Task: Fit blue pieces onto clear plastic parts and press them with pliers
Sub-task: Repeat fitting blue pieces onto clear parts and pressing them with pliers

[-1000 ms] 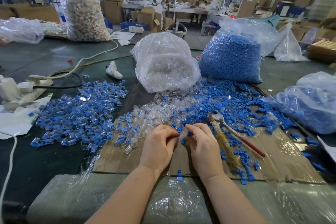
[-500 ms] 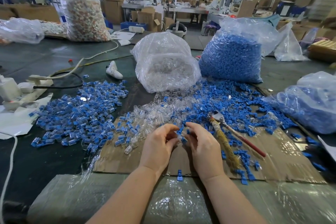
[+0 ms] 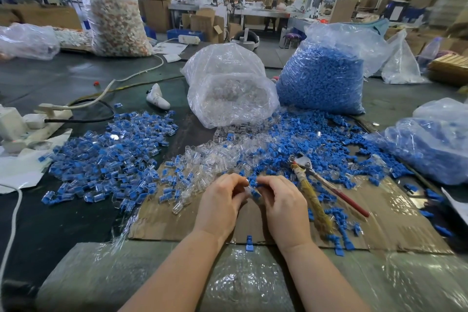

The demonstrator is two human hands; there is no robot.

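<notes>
My left hand [image 3: 220, 201] and my right hand [image 3: 285, 204] meet over the cardboard sheet [image 3: 395, 223]. Between their fingertips they pinch a small clear plastic part with a blue piece [image 3: 254, 191]; which hand holds which I cannot tell. Loose clear plastic parts [image 3: 215, 157] lie just beyond my hands. Loose blue pieces [image 3: 316, 139] spread to the right of them. A heap of assembled blue-and-clear parts [image 3: 109, 157] lies to the left. The pliers [image 3: 311, 185], with one taped handle and one red handle, lie on the cardboard right of my right hand.
A bag of clear parts [image 3: 228, 88] and a bag of blue pieces [image 3: 326, 73] stand behind the piles. Another bag of blue pieces [image 3: 435, 139] sits at the right. A power strip with cables [image 3: 38, 119] lies at the left. One blue piece [image 3: 249, 243] rests near the cardboard's front edge.
My fingers have shifted slightly around the small part, and a blue piece now shows between the fingertips. Both hands stay in the same place. The pliers have not moved.
</notes>
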